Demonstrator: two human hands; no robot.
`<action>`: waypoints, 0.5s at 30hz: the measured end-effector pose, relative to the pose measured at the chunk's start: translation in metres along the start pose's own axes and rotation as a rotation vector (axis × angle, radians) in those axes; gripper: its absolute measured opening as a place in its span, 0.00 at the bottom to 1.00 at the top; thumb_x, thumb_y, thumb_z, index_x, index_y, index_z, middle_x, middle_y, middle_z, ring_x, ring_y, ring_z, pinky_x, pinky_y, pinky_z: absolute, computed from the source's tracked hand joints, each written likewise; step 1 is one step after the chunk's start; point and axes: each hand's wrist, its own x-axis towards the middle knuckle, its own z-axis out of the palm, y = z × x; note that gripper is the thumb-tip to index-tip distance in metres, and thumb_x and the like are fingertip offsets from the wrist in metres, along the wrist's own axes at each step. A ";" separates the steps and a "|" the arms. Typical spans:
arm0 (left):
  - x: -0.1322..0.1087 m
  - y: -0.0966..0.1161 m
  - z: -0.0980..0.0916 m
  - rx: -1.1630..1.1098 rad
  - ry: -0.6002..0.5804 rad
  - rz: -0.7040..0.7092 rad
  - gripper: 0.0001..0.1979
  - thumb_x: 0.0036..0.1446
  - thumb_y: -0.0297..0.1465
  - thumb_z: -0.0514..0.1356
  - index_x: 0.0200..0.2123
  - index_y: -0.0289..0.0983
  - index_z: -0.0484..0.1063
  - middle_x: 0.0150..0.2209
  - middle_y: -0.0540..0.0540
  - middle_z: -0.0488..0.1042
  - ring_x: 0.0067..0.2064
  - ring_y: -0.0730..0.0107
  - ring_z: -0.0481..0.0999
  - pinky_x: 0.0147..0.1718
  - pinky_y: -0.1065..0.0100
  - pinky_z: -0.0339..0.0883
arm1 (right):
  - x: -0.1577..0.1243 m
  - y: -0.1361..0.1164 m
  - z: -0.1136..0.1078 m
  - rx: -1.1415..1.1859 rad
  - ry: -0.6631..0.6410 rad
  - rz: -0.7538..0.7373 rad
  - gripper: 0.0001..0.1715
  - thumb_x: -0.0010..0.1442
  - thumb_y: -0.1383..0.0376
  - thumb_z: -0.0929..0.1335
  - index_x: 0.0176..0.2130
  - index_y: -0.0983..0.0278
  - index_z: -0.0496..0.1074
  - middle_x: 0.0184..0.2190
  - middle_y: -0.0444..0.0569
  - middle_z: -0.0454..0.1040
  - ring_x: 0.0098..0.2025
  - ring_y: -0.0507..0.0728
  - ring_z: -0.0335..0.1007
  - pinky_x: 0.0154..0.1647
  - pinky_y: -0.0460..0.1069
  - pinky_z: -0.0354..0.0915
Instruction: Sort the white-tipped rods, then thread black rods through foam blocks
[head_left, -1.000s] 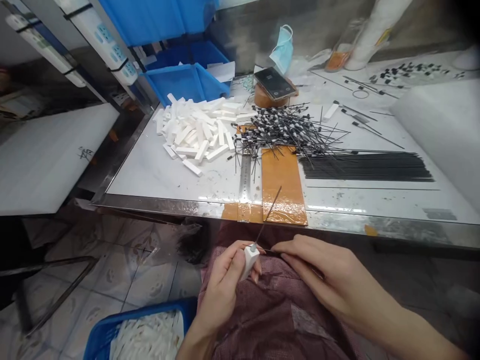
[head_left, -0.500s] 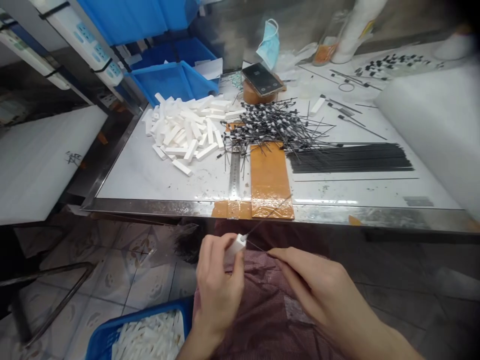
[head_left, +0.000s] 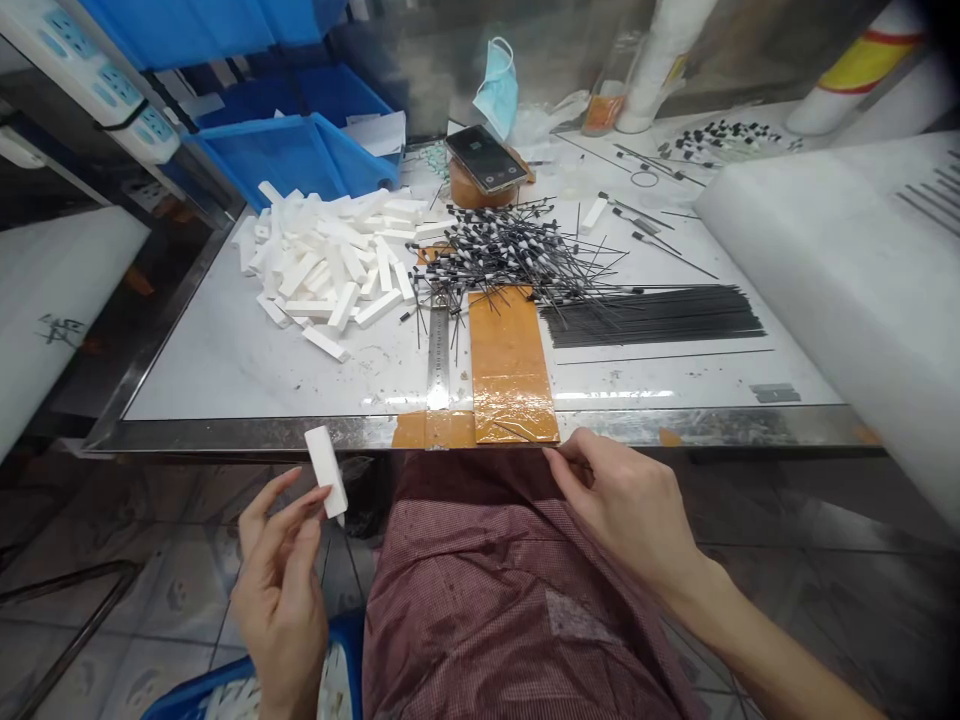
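Observation:
A white rectangular block stands tilted at the fingertips of my left hand, left of my lap and below the table edge. My right hand is at the table's front edge, its thumb and forefinger pinched by the lower right corner of the orange taped board. What those fingers hold is too small to make out; a thin dark line runs left from them. White blocks are heaped on the table's left. Beside them lies a pile of thin black rods with black and white tips.
A metal ruler lies left of the board. Bare black rods lie right of it. Behind are a phone, a blue mask and blue bins. White foam stands right; a blue basket is below.
My left hand has moved left, away from my right hand, with the white block now apart from the thin rod. My right hand has risen to the table edge. The view has shifted right.

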 end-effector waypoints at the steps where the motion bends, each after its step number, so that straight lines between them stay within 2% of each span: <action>1: 0.001 -0.001 0.002 -0.039 -0.010 -0.022 0.06 0.58 0.33 0.60 0.37 0.39 0.74 0.54 0.44 0.66 0.56 0.58 0.67 0.48 0.65 0.67 | 0.000 0.000 -0.001 -0.030 0.001 -0.007 0.16 0.65 0.63 0.62 0.27 0.64 0.65 0.20 0.45 0.69 0.22 0.53 0.67 0.23 0.47 0.50; 3: 0.001 -0.003 0.007 -0.143 -0.025 -0.092 0.05 0.55 0.32 0.63 0.31 0.38 0.70 0.50 0.46 0.69 0.50 0.62 0.72 0.45 0.67 0.68 | 0.000 0.000 -0.001 -0.089 -0.004 -0.027 0.17 0.66 0.62 0.61 0.26 0.64 0.66 0.19 0.45 0.68 0.21 0.53 0.67 0.23 0.47 0.48; 5: 0.000 -0.003 0.013 -0.232 -0.068 -0.154 0.11 0.52 0.31 0.66 0.26 0.37 0.64 0.45 0.48 0.70 0.42 0.70 0.73 0.42 0.71 0.68 | 0.001 0.002 -0.002 -0.130 -0.010 -0.052 0.20 0.67 0.62 0.59 0.25 0.64 0.66 0.18 0.45 0.68 0.20 0.53 0.66 0.22 0.47 0.48; 8: -0.005 0.002 0.021 -0.290 -0.166 -0.205 0.14 0.53 0.29 0.66 0.26 0.38 0.60 0.38 0.51 0.71 0.36 0.75 0.72 0.37 0.75 0.66 | 0.004 0.004 -0.002 -0.127 -0.060 -0.075 0.22 0.68 0.62 0.58 0.24 0.64 0.65 0.17 0.45 0.67 0.18 0.53 0.65 0.22 0.48 0.47; 11: -0.009 0.014 0.027 -0.309 -0.285 -0.246 0.10 0.56 0.32 0.63 0.39 0.41 0.64 0.34 0.52 0.73 0.32 0.75 0.73 0.35 0.73 0.67 | 0.008 0.005 -0.005 -0.050 -0.150 -0.074 0.21 0.67 0.61 0.59 0.24 0.63 0.65 0.17 0.44 0.67 0.18 0.53 0.64 0.22 0.48 0.47; 13: -0.011 0.022 0.030 -0.310 -0.376 -0.266 0.17 0.60 0.34 0.59 0.52 0.44 0.62 0.33 0.52 0.73 0.32 0.74 0.73 0.36 0.71 0.68 | 0.008 0.003 -0.011 0.058 -0.196 -0.064 0.19 0.67 0.61 0.60 0.25 0.63 0.65 0.18 0.44 0.68 0.20 0.53 0.64 0.22 0.47 0.49; 15: -0.012 0.029 0.031 -0.293 -0.472 -0.237 0.18 0.62 0.34 0.57 0.55 0.43 0.63 0.35 0.50 0.72 0.34 0.73 0.74 0.38 0.71 0.67 | 0.006 -0.002 -0.019 0.217 -0.223 -0.056 0.17 0.66 0.61 0.61 0.26 0.63 0.66 0.20 0.43 0.68 0.22 0.52 0.65 0.24 0.47 0.53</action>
